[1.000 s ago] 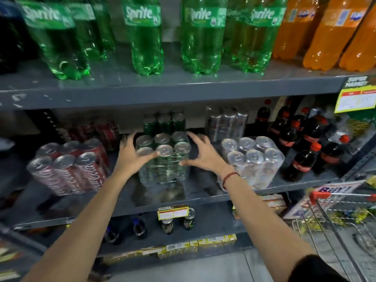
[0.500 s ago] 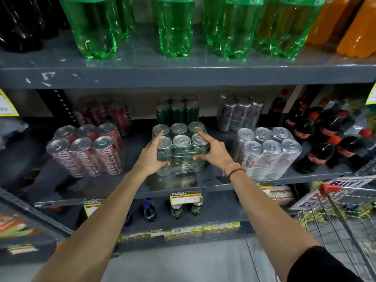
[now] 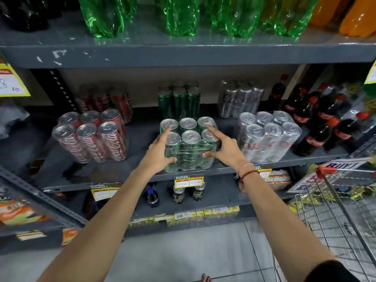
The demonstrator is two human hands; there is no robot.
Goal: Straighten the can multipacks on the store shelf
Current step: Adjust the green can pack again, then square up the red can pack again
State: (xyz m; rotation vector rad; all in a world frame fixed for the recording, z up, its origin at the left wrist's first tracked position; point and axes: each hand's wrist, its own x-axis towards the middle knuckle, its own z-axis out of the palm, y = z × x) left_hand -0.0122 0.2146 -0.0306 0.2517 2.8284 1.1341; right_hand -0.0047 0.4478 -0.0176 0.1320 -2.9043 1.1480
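A shrink-wrapped green can multipack (image 3: 189, 148) stands at the front middle of the grey shelf (image 3: 114, 180). My left hand (image 3: 160, 150) clasps its left side, forefinger stretched over a can top. My right hand (image 3: 223, 148) clasps its right side, forefinger on a rear can top. A red cola multipack (image 3: 91, 137) sits to the left, turned slightly askew. A silver can multipack (image 3: 268, 135) sits to the right, also angled. Behind them stand more packs: red (image 3: 107, 100), green (image 3: 179, 100) and silver (image 3: 238, 98).
Large green bottles (image 3: 181, 15) and orange bottles (image 3: 345, 15) fill the shelf above. Small dark cola bottles (image 3: 321, 123) crowd the right end of the can shelf. A wire shopping cart (image 3: 335, 210) stands at the lower right. Price tags (image 3: 189, 181) hang on the shelf edge.
My hands went from spread open beside the green multipack to clasped on both its sides. The view has drawn closer and tilted down.
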